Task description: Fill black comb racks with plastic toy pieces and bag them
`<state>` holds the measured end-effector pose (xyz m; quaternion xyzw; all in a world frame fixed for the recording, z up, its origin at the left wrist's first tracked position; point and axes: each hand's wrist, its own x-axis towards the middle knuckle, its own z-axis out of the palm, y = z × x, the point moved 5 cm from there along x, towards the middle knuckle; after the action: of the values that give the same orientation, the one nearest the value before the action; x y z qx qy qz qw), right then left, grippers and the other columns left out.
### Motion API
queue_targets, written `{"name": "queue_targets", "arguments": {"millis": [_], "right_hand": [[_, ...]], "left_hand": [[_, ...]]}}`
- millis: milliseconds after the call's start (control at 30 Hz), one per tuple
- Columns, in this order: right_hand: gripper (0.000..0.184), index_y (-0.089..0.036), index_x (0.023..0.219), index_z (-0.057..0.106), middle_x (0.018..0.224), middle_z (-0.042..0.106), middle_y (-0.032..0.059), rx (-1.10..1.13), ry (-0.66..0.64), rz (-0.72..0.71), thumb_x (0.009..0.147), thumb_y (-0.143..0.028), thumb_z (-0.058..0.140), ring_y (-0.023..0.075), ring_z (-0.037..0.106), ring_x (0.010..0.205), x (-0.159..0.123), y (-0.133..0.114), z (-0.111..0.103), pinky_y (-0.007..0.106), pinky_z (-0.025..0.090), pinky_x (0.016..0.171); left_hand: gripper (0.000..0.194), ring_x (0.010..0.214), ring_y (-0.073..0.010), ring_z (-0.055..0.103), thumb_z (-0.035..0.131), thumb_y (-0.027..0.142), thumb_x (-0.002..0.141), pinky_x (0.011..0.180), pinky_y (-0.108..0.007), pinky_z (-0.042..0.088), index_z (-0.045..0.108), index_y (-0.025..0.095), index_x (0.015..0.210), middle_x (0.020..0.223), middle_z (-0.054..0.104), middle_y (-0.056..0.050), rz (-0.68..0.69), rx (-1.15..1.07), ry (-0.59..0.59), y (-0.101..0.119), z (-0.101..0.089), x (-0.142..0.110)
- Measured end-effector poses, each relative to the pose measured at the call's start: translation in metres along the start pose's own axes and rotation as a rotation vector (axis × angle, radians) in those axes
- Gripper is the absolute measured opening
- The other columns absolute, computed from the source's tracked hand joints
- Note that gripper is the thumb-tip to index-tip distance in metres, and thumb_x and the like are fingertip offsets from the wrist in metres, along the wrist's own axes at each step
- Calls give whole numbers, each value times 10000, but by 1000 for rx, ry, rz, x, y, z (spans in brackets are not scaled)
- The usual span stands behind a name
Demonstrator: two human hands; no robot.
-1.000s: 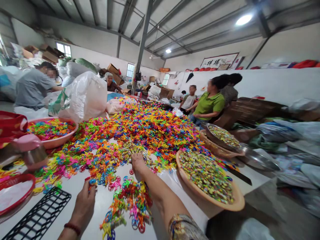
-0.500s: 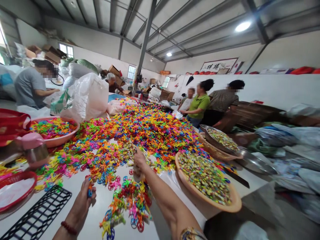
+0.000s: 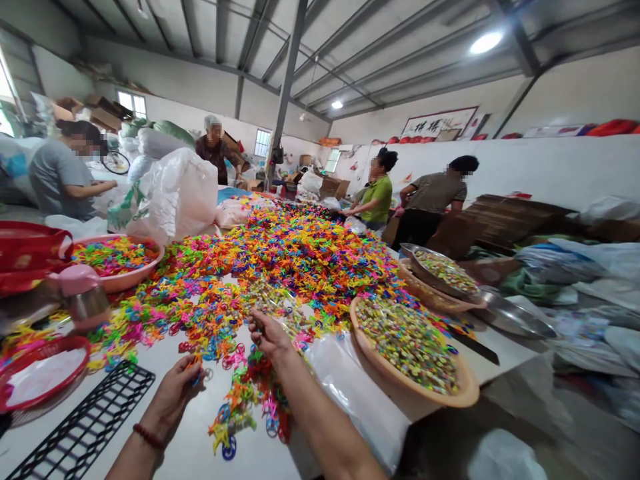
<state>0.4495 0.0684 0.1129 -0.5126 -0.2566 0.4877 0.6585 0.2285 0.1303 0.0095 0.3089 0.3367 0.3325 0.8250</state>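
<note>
My left hand is closed, thumb against fingers, on a small plastic toy piece with orange and blue on it; its exact shape is hard to see. My right hand hovers over the near edge of the pile, fingers curled together; whatever is in them is too small to make out. Around both hands spreads a heap of bright plastic toy pieces, many with ring-shaped parts. Below and between my hands lies a smaller cluster of these pieces. Little clear-and-yellowish pieces are mixed in beyond my right hand.
Right of my arm stand a tan basin of small pieces and a metal bowl. Clear plastic bags lie beside the basin. At left are a black rack, red basket, pink-lidded jug and pink basin. Several people work farther back.
My right hand has drawn back toward me from the small clear pieces. My left hand has shifted slightly right, its fingers now pinched forward. At the back, a person has straightened up.
</note>
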Motion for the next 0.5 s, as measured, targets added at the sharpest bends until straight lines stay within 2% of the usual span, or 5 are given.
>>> {"name": "queue_targets", "arguments": {"millis": [100,167,267,400,500], "right_hand": [[328,-176,851,597,724,595,3,78,-29,52,705,-390,798,69,509,561,-38,23,16,123,249,377],[346,-181,915,624,747,620,8,108,-67,84,694,-365,817,77,530,577,-63,38,24,128,229,372],[395,-191,980,643,764,645,12,112,-79,138,680,-369,829,88,550,584,-97,54,28,141,238,382],[455,-178,970,661,760,648,10,60,-85,196,653,-451,841,87,547,581,-128,66,29,153,242,394],[476,-184,940,660,738,644,0,-46,-57,176,660,-535,815,81,514,540,-143,73,29,167,254,401]], "left_hand": [[365,626,-108,618,837,245,613,611,-230,539,553,162,827,707,615,20,30,22,-30,12,4,-7],[372,594,-82,572,829,339,629,624,-217,519,529,162,760,668,579,32,108,51,-2,24,11,-16],[413,542,-66,499,797,453,639,532,-191,431,500,173,705,626,529,36,126,164,18,34,25,-31],[412,556,-60,479,795,448,624,527,-185,375,507,173,732,642,535,31,104,162,7,31,42,-54],[460,560,-61,482,797,486,622,531,-190,366,493,171,765,656,555,28,93,127,-14,21,49,-73]]}}
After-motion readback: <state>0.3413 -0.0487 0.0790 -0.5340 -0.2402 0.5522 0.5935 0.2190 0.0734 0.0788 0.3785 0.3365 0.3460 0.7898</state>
